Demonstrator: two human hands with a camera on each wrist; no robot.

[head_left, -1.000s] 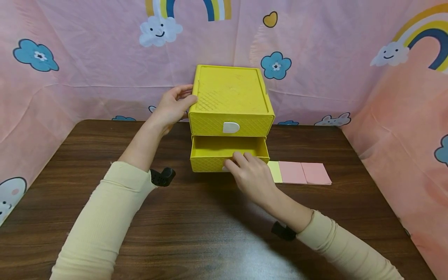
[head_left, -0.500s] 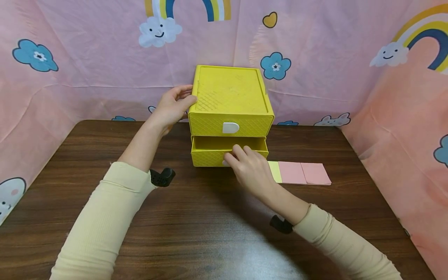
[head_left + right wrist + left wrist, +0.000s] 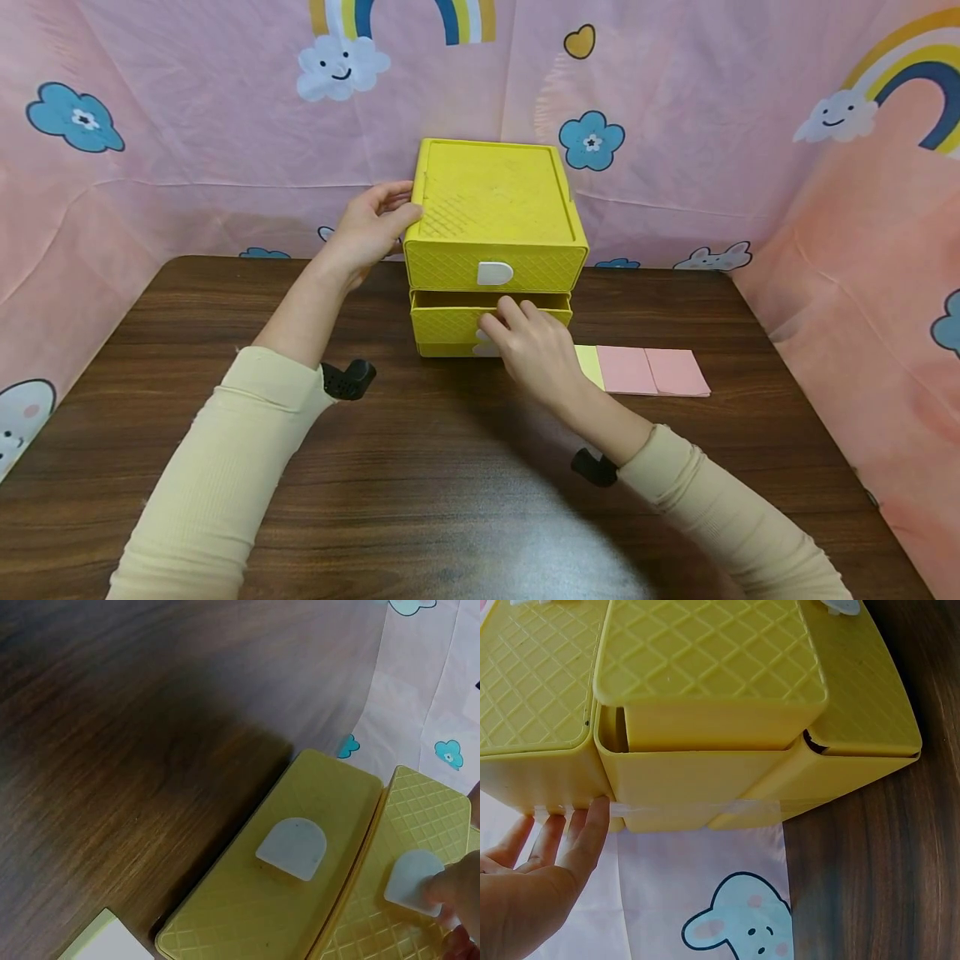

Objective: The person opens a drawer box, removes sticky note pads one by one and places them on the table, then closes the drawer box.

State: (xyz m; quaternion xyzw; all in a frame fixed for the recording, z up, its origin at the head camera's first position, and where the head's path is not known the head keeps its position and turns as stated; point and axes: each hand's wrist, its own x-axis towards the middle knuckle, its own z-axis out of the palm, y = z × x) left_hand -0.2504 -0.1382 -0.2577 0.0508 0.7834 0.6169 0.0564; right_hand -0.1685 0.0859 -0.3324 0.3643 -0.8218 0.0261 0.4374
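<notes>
A yellow plastic drawer cabinet (image 3: 495, 187) stands at the back of the table. Its middle drawer (image 3: 446, 327) sticks out a little, with a dark gap above its front edge. My right hand (image 3: 536, 346) is at that drawer's white handle (image 3: 412, 881), thumb against it and fingers bent, pinching it. The bottom drawer (image 3: 262, 892), its own white handle in sight, is pushed in. My left hand (image 3: 375, 225) rests on the cabinet's left side, thumb at the top edge; in the left wrist view its fingertips touch the side wall.
To the right of the cabinet lies a row of sticky notes, a yellow pad (image 3: 590, 367) and pink pads (image 3: 628, 370). A patterned pink cloth (image 3: 225, 125) hangs close behind the cabinet and along the table's sides. Dark wood tabletop (image 3: 420, 500) spreads in front.
The middle drawer has slid back into the cabinet, most of the way, and my right hand has moved inward with it. The bottom drawer's front now shows below. My left hand stays put.
</notes>
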